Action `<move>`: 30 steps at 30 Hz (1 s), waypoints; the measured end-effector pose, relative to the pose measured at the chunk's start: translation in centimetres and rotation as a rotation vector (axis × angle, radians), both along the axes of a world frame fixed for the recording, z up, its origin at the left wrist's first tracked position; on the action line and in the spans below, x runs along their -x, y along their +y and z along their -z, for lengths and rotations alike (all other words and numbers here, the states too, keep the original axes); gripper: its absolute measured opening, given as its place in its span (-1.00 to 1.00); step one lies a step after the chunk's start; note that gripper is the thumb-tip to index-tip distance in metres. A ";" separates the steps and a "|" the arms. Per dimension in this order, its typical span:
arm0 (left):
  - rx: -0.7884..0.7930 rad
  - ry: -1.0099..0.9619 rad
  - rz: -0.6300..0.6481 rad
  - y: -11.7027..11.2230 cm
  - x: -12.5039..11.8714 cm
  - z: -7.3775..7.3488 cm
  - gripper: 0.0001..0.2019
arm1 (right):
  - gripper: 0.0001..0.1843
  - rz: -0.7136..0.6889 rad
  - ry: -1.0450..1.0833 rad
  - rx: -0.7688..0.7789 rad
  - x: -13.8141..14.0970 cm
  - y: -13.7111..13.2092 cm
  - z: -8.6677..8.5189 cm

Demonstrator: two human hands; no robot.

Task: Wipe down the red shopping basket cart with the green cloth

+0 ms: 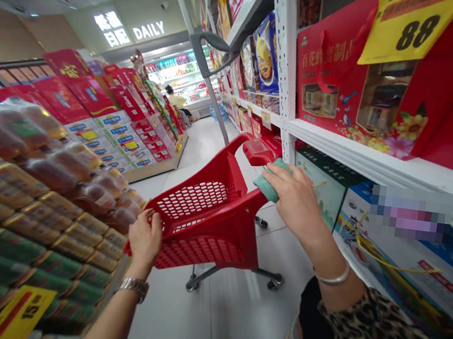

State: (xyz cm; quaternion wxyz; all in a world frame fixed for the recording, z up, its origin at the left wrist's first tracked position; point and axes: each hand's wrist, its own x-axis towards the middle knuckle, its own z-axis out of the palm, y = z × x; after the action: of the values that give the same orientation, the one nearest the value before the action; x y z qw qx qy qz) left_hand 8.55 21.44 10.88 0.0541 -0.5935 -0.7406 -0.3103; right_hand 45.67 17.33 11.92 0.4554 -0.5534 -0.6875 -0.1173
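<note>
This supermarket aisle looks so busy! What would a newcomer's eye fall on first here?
The red wheeled shopping basket stands out in the middle, its rim gripped by the left hand, while the right hand holds a teal cloth on its handle. At upper right, a yellow price sign reading 88 hangs against a red gift box on a white shelf.

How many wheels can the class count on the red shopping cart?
3: a near left wheel, a near right wheel, and a far wheel; a fourth may be hidden.

Wht shelf (389,168) — red gift boxes (359,81)
</note>
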 end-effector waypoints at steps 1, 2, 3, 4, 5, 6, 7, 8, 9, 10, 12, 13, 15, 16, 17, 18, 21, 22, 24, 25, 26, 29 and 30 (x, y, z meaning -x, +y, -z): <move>0.075 0.057 -0.048 -0.3 1.8 0.2 -0.52 | -0.53 0.009 0.020 -0.015 -0.3 0.7 0.4; 0.132 0.106 -0.078 -0.7 3.3 0.5 -0.50 | -0.52 0.021 0.039 -0.028 -0.6 1.5 0.8; 0.185 0.143 -0.094 -1.2 4.4 0.9 -0.49 | -0.50 0.039 0.057 -0.039 -0.9 2.2 1.1; 0.236 0.167 -0.092 -1.7 5.2 1.3 -0.49 | -0.47 0.060 0.075 -0.046 -1.3 2.8 1.4; 0.289 0.179 -0.079 -2.1 5.8 1.8 -0.49 | -0.44 0.081 0.091 -0.050 -1.5 3.4 1.7; 0.344 0.183 -0.059 -2.5 6.0 2.3 -0.49 | -0.41 0.097 0.104 -0.053 -1.7 4.0 2.0; 0.396 0.185 -0.036 -2.9 6.1 2.7 -0.49 | -0.40 0.106 0.113 -0.056 -1.6 4.4 2.2; 0.443 0.191 -0.016 -3.1 6.0 3.1 -0.48 | -0.41 0.107 0.119 -0.060 -1.4 4.8 2.5; 0.484 0.204 0.002 -3.3 5.8 3.4 -0.46 | -0.43 0.100 0.122 -0.066 -1.0 5.2 2.8; 0.518 0.222 0.019 -3.5 5.5 3.5 -0.45 | -0.46 0.086 0.121 -0.074 -0.3 5.5 3.1; 0.570 0.253 0.052 -3.6 4.7 3.5 -0.42 | -0.51 0.050 0.105 -0.088 1.6 6.0 3.9; 0.593 0.258 0.069 -3.6 4.3 3.3 -0.41 | -0.53 0.033 0.091 -0.093 2.9 6.1 4.4; 0.636 0.240 0.096 -3.5 3.4 2.9 -0.41 | -0.58 -0.003 0.053 -0.093 5.7 6.0 5.6; 0.655 0.219 0.099 -3.4 2.8 2.7 -0.41 | -0.60 -0.021 0.034 -0.088 7.1 5.9 6.3; 0.673 0.196 0.096 -3.3 2.2 2.6 -0.42 | -0.62 -0.049 0.011 -0.080 8.6 5.6 7.0; 0.688 0.172 0.089 -3.2 1.6 2.6 -0.43 | -0.64 -0.081 -0.011 -0.070 10.2 5.2 7.7; 0.705 0.112 0.049 -2.9 -0.5 2.8 -0.42 | -0.66 -0.216 -0.075 -0.027 14.6 3.6 9.9; 0.699 0.101 0.041 -2.8 -1.3 3.0 -0.40 | -0.66 -0.253 -0.102 -0.020 15.9 3.1 10.5; 0.673 0.089 0.045 -2.7 -2.7 3.5 -0.38 | -0.67 -0.311 -0.149 -0.030 17.9 2.1 11.3; 0.658 0.088 0.054 -2.7 -3.3 3.8 -0.38 | -0.67 -0.331 -0.168 -0.036 18.6 1.9 11.6; 0.643 0.089 0.063 -2.7 -3.9 4.0 -0.39 | -0.68 -0.348 -0.183 -0.041 19.0 1.8 11.6; 0.619 0.099 0.068 -2.5 -5.3 4.3 -0.41 | -0.70 -0.349 -0.206 -0.037 18.2 2.8 11.4; 0.620 0.104 0.060 -2.5 -5.6 4.3 -0.40 | -0.70 -0.331 -0.204 -0.032 17.3 3.4 11.2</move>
State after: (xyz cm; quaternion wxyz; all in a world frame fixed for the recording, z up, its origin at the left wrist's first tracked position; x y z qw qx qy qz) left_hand 14.18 18.99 6.60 -0.1005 -0.6186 -0.7782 -0.0405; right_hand 28.33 20.68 0.69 0.4051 -0.4107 -0.8098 -0.1073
